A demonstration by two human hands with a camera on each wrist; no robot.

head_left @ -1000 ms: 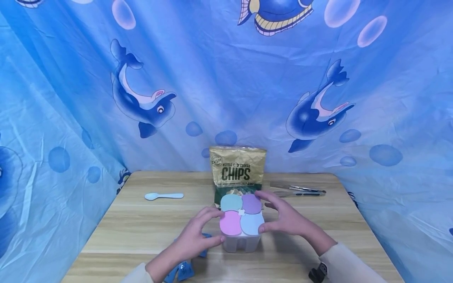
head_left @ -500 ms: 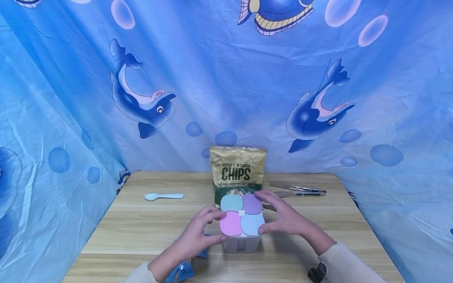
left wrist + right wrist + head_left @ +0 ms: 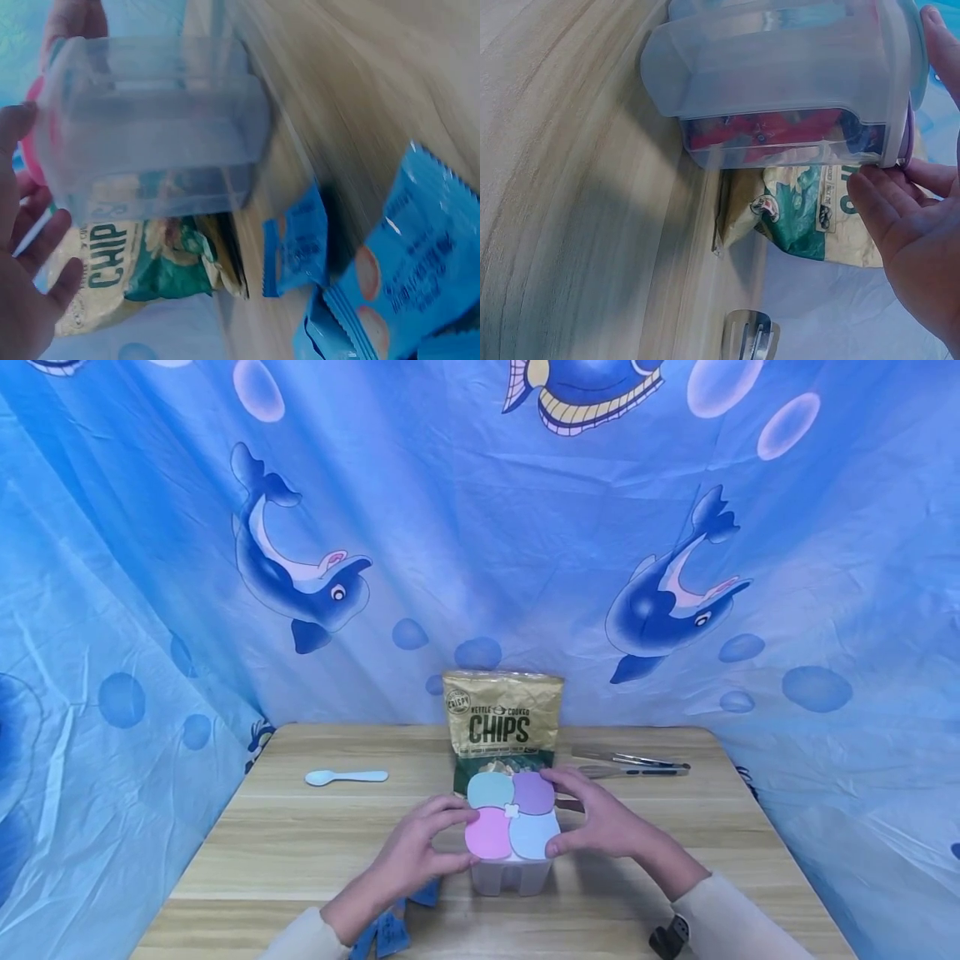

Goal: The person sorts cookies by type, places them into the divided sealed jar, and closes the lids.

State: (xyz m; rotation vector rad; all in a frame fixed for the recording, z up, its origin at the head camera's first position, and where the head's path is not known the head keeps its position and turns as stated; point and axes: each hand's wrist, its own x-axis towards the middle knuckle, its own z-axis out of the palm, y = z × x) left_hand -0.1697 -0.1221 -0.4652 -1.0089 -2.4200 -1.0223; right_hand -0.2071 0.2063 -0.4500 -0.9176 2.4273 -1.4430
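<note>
A translucent compartment box (image 3: 510, 878) stands on the table, topped by a lid with pink (image 3: 487, 833), light blue (image 3: 534, 837), teal and purple flaps. My left hand (image 3: 412, 847) holds the lid's left side, index finger on the pink flap's edge and thumb near the front corner. Its other fingers (image 3: 49, 238) are spread beside the lid in the left wrist view. From the right, my right hand (image 3: 603, 818) grips the lid edge between thumb and fingers, at the light blue and purple flaps. Red packets (image 3: 761, 135) show through one compartment in the right wrist view.
Behind the box stands a gold and green chips bag (image 3: 504, 714). Small blue packets (image 3: 392, 933) lie under the left forearm. A pale blue spoon (image 3: 347, 777) is at the back left, metal tongs (image 3: 633, 767) at the back right. A blue dolphin curtain (image 3: 480, 527) backs the table.
The left hand has shifted very slightly toward the box, its thumb drawing in to the pink flap's corner. The right hand and the box hold still.
</note>
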